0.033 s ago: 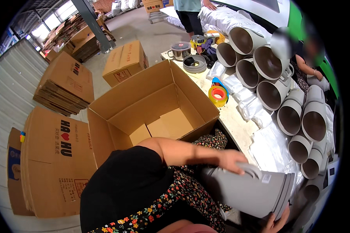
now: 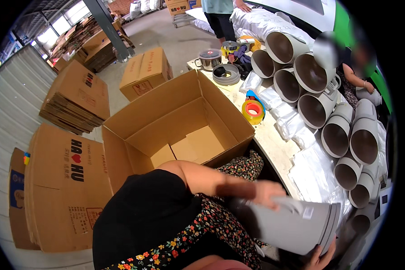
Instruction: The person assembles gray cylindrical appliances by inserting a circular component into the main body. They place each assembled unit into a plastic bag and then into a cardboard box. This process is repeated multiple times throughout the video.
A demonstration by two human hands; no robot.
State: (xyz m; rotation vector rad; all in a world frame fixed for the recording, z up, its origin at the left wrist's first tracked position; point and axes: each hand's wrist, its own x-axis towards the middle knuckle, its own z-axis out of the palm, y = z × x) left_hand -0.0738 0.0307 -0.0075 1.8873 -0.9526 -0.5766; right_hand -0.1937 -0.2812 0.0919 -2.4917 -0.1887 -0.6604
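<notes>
A grey plastic bin (image 2: 288, 225) with a side handle and a small pale label lies tilted across my lap, its rimmed end toward the right. Beside the handle, my left hand (image 2: 269, 194) lies against the bin's upper side; its fingers are smeared by motion. At the rimmed end, the fingers of my right hand (image 2: 321, 257) curl over the lower edge and grip it. The bin's far left end falls in shadow by my floral apron. Just beyond my left arm stands an open cardboard box (image 2: 162, 117), with cardboard flaps on its bottom.
Stacked grey bins (image 2: 312, 110) with brown insides line the right of the table (image 2: 274, 148), beside clear plastic bags (image 2: 297, 130) and a tape dispenser (image 2: 253, 111). Folded cartons (image 2: 72, 189) stand at left. Two other people are at the far side and right.
My left hand has shifted slightly down and left along the bin and is more blurred. The bin has turned a little, its handle and label now slightly lower. My right hand keeps its place.
</notes>
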